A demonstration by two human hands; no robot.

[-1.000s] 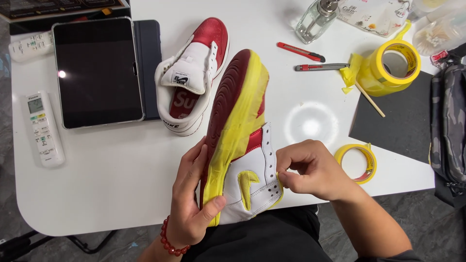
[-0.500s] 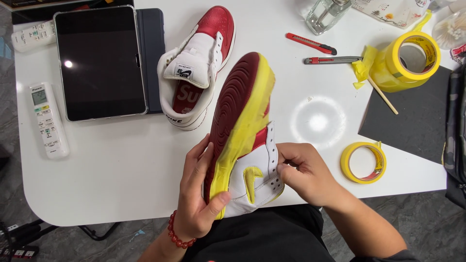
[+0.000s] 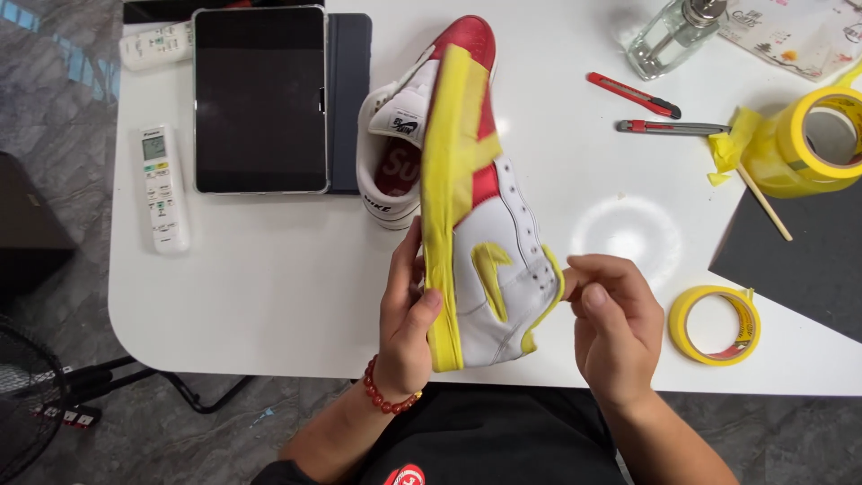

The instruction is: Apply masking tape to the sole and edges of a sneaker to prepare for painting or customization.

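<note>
Gripping the taped sneaker (image 3: 489, 224) by its sole above the table edge, left hand (image 3: 404, 314) clamped; right hand (image 3: 615, 328) pinching its collar tape. Second sneaker (image 3: 395, 153) lying half hidden behind; tape roll (image 3: 714, 325) sitting nearby.

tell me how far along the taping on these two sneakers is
Done: yellow tape covers the sole edge, side logo and part of the toe of the red and white high-top sneaker. In hand: the left hand props that sneaker up while the right hand works at its collar. Left: the second red and white sneaker on the white table shows no tape.
</note>
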